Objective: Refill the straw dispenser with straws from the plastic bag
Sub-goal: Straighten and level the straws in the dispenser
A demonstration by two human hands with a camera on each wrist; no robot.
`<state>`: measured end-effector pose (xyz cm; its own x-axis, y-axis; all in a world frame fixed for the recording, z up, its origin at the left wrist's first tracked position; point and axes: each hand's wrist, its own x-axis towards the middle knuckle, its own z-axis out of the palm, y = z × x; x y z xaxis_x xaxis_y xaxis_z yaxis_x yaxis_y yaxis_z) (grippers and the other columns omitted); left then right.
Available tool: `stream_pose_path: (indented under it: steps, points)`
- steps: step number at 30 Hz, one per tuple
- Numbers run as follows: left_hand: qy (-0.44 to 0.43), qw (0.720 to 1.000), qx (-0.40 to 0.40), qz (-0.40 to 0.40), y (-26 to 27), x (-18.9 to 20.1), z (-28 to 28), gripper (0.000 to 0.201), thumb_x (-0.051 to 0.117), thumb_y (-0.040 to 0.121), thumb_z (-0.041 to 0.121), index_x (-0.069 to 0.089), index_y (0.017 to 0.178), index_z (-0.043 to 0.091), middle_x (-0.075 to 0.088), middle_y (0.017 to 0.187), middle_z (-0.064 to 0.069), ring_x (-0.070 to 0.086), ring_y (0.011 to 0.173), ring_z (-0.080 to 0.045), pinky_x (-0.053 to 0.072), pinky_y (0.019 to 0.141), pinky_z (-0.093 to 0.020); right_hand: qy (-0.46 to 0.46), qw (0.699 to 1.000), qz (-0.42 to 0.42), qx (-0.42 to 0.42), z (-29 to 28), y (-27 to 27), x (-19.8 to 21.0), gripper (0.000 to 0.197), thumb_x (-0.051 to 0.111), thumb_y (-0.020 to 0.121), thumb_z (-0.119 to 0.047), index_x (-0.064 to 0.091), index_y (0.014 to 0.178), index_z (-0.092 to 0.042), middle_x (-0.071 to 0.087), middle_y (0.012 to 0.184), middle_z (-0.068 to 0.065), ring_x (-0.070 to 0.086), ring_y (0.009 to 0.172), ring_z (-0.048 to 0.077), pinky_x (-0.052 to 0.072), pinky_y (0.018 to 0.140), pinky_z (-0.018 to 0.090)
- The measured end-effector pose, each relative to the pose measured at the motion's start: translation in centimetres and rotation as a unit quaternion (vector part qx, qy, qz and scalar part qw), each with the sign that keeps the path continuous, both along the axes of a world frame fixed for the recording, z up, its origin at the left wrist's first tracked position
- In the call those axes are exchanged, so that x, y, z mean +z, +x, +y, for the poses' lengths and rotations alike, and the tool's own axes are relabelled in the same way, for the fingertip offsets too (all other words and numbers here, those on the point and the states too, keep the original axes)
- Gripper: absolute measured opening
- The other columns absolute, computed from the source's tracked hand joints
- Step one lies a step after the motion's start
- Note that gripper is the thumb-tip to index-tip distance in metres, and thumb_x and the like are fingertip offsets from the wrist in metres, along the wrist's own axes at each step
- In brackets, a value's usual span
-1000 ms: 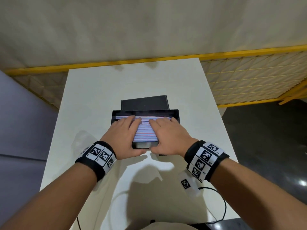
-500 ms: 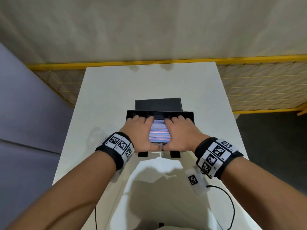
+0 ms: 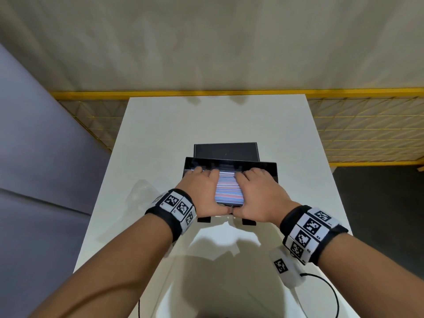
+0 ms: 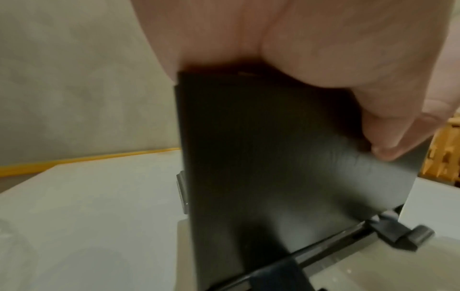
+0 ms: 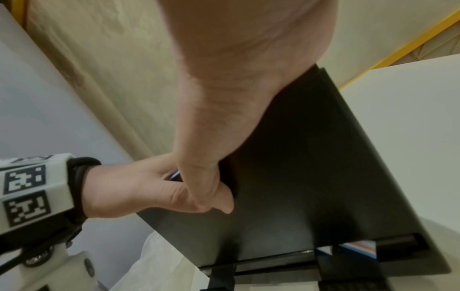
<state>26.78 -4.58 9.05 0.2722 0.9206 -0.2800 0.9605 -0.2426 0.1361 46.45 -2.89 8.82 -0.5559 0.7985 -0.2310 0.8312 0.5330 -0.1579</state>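
Straw dispenser, black box (image 3: 266,168), mid white table (image 3: 160,134) | striped straws (image 3: 229,190) fill open top | left hand (image 3: 202,191), right hand (image 3: 259,191): released, flat fingers pressing straws, thumbs on front wall | step: levelling load | next: likely close lid; clear plastic bag (image 3: 142,191) just left.

This looks like a test or recording area, not a home: a plain white table (image 3: 160,138) stands against a bare beige wall (image 3: 206,42), with a yellow wire-mesh fence (image 3: 367,129) along its far edge and a dark floor (image 3: 385,191) beside its right edge.
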Motion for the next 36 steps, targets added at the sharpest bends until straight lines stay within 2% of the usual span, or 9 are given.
stream_pose_path:
  steps: [2, 5, 8, 10, 14, 21, 25, 29, 36]
  points:
    - [0.0, 1.0, 0.009, 0.027, 0.3, 0.2, 0.3, 0.099, 0.042, 0.048, 0.092, 0.05, 0.117, 0.022, 0.063, 0.111, 0.001, 0.05, 0.103, -0.025, 0.037, 0.09, -0.041, -0.037, 0.999, -0.013, -0.004, 0.3, -0.2, 0.3, 0.082, 0.051, 0.068, -0.075, 0.053, 0.125, -0.017, 0.061, 0.111, 0.005, 0.056, 0.104, 0.027, 0.043, 0.098, 0.039]
    - [-0.026, 0.999, 0.007, 0.035, 0.4, 0.2, 0.7, 0.098, 0.052, 0.051, 0.092, 0.054, 0.12, 0.022, 0.059, 0.113, 0.001, 0.057, 0.104, -0.022, 0.036, 0.105, -0.045, -0.089, 0.995, -0.008, -0.031, 0.8, -0.2, 0.6, 0.079, 0.065, 0.07, -0.071, 0.048, 0.129, -0.021, 0.05, 0.108, 0.001, 0.056, 0.094, 0.025, 0.046, 0.079, 0.035]
    - [-0.045, 0.999, 0.015, 0.009, 0.4, 0.6, 0.7, 0.095, 0.063, 0.054, 0.086, 0.049, 0.122, 0.022, 0.049, 0.114, -0.001, 0.06, 0.089, -0.023, 0.051, 0.088, -0.038, -0.07, 0.997, -0.02, -0.023, 1.0, -0.1, 0.4, 0.083, 0.061, 0.067, -0.075, 0.048, 0.128, -0.021, 0.044, 0.105, -0.001, 0.053, 0.086, 0.026, 0.04, 0.074, 0.034]
    - [-0.04, 0.999, 0.013, 0.007, 0.4, 0.7, 0.7, 0.099, 0.064, 0.053, 0.085, 0.045, 0.127, 0.022, 0.047, 0.116, -0.002, 0.06, 0.089, -0.024, 0.052, 0.083, -0.036, -0.067, 0.997, -0.024, -0.021, 0.9, 0.0, 0.3, 0.093, 0.055, 0.062, -0.079, 0.045, 0.133, -0.02, 0.045, 0.113, 0.003, 0.055, 0.085, 0.029, 0.041, 0.072, 0.034]
    - [-0.033, 0.999, 0.001, 0.031, 0.5, 0.3, 0.9, 0.098, 0.061, 0.055, 0.086, 0.047, 0.129, 0.024, 0.059, 0.119, -0.001, 0.055, 0.104, -0.024, 0.045, 0.089, -0.038, -0.06, 0.998, -0.035, -0.005, 1.1, 0.0, 0.2, 0.098, 0.061, 0.068, -0.076, 0.039, 0.143, -0.017, 0.056, 0.123, 0.004, 0.06, 0.102, 0.027, 0.048, 0.085, 0.037]
    - [-0.054, 0.998, 0.007, 0.045, 0.5, 0.3, 1.2, 0.084, 0.06, 0.054, 0.085, 0.053, 0.115, 0.028, 0.06, 0.113, 0.005, 0.049, 0.106, -0.02, 0.04, 0.095, -0.042, -0.06, 0.997, -0.046, -0.008, 1.1, -0.3, 0.5, 0.072, 0.059, 0.069, -0.076, 0.05, 0.115, -0.022, 0.062, 0.112, 0.0, 0.047, 0.103, 0.025, 0.039, 0.09, 0.04]
    - [-0.07, 0.997, 0.005, 0.046, 0.6, 0.3, 1.2, 0.086, 0.062, 0.06, 0.083, 0.051, 0.124, 0.025, 0.058, 0.117, 0.002, 0.053, 0.109, -0.021, 0.042, 0.097, -0.041, -0.085, 0.995, -0.043, -0.012, 1.2, -0.3, 0.5, 0.078, 0.059, 0.066, -0.075, 0.05, 0.123, -0.021, 0.061, 0.116, 0.003, 0.05, 0.107, 0.026, 0.04, 0.092, 0.041]
    - [-0.072, 0.996, 0.006, 0.043, 0.7, 0.5, 1.3, 0.083, 0.063, 0.059, 0.083, 0.051, 0.119, 0.027, 0.061, 0.116, 0.003, 0.054, 0.107, -0.021, 0.041, 0.094, -0.04, -0.1, 0.994, -0.041, -0.012, 1.4, -0.4, 0.4, 0.081, 0.056, 0.062, -0.074, 0.049, 0.124, -0.023, 0.062, 0.119, 0.002, 0.052, 0.106, 0.025, 0.04, 0.092, 0.04]
    - [-0.034, 0.999, 0.009, 0.028, 0.6, 0.3, 0.5, 0.087, 0.056, 0.059, 0.087, 0.05, 0.121, 0.027, 0.061, 0.118, 0.004, 0.051, 0.105, -0.023, 0.039, 0.091, -0.039, -0.045, 0.999, -0.007, 0.004, 0.5, 0.2, 0.4, 0.08, 0.06, 0.073, -0.072, 0.049, 0.132, -0.019, 0.06, 0.125, 0.005, 0.054, 0.112, 0.028, 0.042, 0.094, 0.039]
